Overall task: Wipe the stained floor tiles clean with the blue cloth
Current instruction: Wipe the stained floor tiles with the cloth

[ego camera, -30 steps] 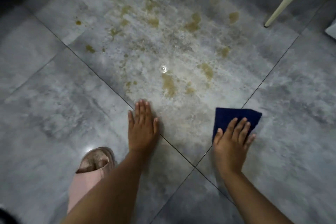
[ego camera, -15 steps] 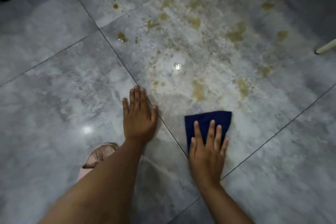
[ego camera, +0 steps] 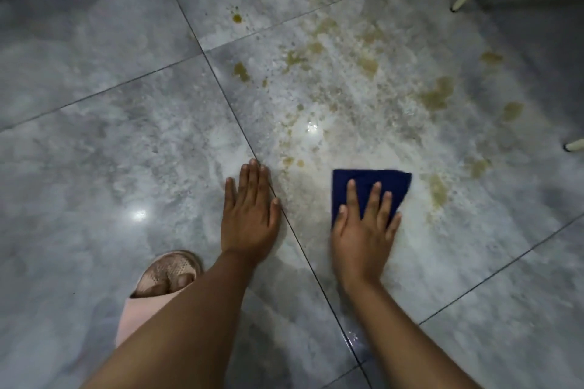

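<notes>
While a pink slipper [ego camera: 139,313] stands nearest, the left hand [ego camera: 249,218] lies flat on the floor tiles [ego camera: 126,151], fingers straight and together. The right hand [ego camera: 363,234], fingers spread straight, presses the blue cloth [ego camera: 369,175] down just before the brownish stains [ego camera: 437,98].

No text, label, brand, number or sign can be read anywhere in the view. The blue cloth [ego camera: 395,183] shows a plain face. The pink slipper [ego camera: 139,313] has a dotted insole, and the dim, soft picture possibly hides a moulded mark there.
</notes>
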Motion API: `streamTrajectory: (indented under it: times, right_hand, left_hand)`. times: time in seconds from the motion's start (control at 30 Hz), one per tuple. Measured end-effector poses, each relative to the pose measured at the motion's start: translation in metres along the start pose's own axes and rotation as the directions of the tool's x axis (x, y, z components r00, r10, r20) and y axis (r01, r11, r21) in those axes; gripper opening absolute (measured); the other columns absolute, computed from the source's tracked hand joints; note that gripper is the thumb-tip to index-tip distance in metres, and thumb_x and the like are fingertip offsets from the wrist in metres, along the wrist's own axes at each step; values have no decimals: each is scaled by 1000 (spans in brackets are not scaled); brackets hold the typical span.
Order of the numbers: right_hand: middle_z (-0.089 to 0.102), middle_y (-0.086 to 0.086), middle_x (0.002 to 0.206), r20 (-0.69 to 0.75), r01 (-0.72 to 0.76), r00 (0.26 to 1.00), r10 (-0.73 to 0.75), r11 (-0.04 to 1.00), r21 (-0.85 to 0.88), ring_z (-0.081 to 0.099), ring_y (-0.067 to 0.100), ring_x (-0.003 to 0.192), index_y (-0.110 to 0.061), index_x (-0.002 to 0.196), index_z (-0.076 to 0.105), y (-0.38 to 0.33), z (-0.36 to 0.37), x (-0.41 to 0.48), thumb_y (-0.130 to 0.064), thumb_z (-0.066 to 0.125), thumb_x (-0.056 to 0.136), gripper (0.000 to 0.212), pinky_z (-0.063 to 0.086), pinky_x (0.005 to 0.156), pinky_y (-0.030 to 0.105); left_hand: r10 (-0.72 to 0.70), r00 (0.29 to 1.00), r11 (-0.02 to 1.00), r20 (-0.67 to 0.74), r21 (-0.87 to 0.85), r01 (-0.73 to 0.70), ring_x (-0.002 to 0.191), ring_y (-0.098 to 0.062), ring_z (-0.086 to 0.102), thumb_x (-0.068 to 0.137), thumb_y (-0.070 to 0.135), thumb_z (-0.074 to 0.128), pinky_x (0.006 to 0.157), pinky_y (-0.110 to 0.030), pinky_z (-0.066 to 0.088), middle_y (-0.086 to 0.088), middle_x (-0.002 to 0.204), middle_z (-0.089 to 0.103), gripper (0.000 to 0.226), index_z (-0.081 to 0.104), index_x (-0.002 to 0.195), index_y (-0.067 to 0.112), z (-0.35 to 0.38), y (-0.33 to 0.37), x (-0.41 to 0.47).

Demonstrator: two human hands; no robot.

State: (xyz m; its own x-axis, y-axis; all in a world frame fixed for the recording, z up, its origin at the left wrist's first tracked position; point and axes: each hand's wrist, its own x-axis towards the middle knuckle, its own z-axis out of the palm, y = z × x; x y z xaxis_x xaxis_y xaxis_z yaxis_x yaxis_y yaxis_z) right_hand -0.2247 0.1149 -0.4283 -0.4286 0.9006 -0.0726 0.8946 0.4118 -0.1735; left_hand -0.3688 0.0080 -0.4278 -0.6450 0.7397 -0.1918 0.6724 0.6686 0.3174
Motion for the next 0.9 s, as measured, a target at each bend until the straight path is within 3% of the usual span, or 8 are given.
streamTrajectory:
  times: [0.13, 0.2, 0.33, 0.47, 0.57, 0.63, 0.8, 0.9]
  right_hand:
    - [15, 8, 159, 146, 310, 942, -304, 950, -23, 7, 28, 148, -34, 150, 22, -19, 1, 18, -40, 24, 100, 50, 6, 118, 51]
    - [11, 5, 161, 139, 243, 961, -238, 970, -21, 2, 25, 148, -35, 150, 19, -16, 0, 44, -40, 25, 101, 49, 3, 118, 49]
    - [25, 11, 157, -18, -3, 1000, 4, 999, 33, 16, 30, 146, -31, 148, 30, -26, 8, 9, -38, 29, 98, 50, 8, 117, 52]
    - [22, 10, 158, 74, 337, 938, -339, 941, 29, 16, 30, 146, -33, 148, 28, -63, 21, -25, -40, 29, 97, 52, 11, 116, 55]
    - [19, 7, 159, 86, 421, 902, -424, 906, 53, 14, 29, 147, -37, 148, 27, -99, 23, 32, -41, 30, 98, 50, 10, 116, 55]
    - [15, 5, 160, 120, 363, 924, -363, 932, 24, 8, 25, 148, -39, 149, 23, -103, 21, 76, -42, 28, 100, 49, 5, 116, 54]
    - [22, 11, 158, -25, -107, 994, 110, 990, 96, 13, 29, 146, -33, 147, 34, -70, 13, 60, -36, 33, 99, 48, 5, 115, 57]
    - [21, 14, 158, 21, -83, 996, 81, 994, 67, 13, 32, 146, -31, 148, 31, -86, 16, 16, -35, 31, 98, 50, 5, 113, 60]
  left_hand:
    - [-95, 994, 995, -57, -18, 94, 147, -14, -16, 96, 37, 14, 118, -38, -16, -5, 161, -10, 65, -3, 154, 11, -15, -17, 13]
    - [-121, 989, 992, -85, 27, 124, 148, -16, -15, 96, 38, 14, 118, -41, -15, -8, 161, -8, 67, -1, 154, 9, -26, -36, 26]
    - [-151, 985, 988, -81, 2, 151, 148, -17, -12, 96, 40, 17, 120, -44, -8, -8, 162, -5, 67, 2, 154, 9, -31, -57, 37]
    - [-153, 985, 988, -86, 6, 154, 148, -15, -13, 101, 37, 23, 120, -43, -8, -6, 162, -6, 64, 0, 154, 10, -26, -59, 39]
    - [-158, 984, 987, -80, 19, 160, 147, -14, -15, 100, 39, 22, 120, -43, -8, -5, 162, -9, 65, -3, 154, 11, -26, -62, 41]
    - [-144, 987, 989, -78, 14, 145, 147, -14, -15, 101, 39, 23, 120, -43, -8, -5, 162, -10, 65, -3, 154, 12, -25, -63, 41]
    - [-142, 986, 990, -83, 2, 142, 147, -13, -17, 100, 45, 19, 120, -44, -8, -4, 162, -11, 67, -3, 154, 13, -23, -65, 42]
    - [-136, 989, 991, -64, 10, 137, 147, -14, -19, 97, 51, 12, 120, -45, -7, -5, 162, -12, 71, -6, 154, 12, -24, -64, 41]
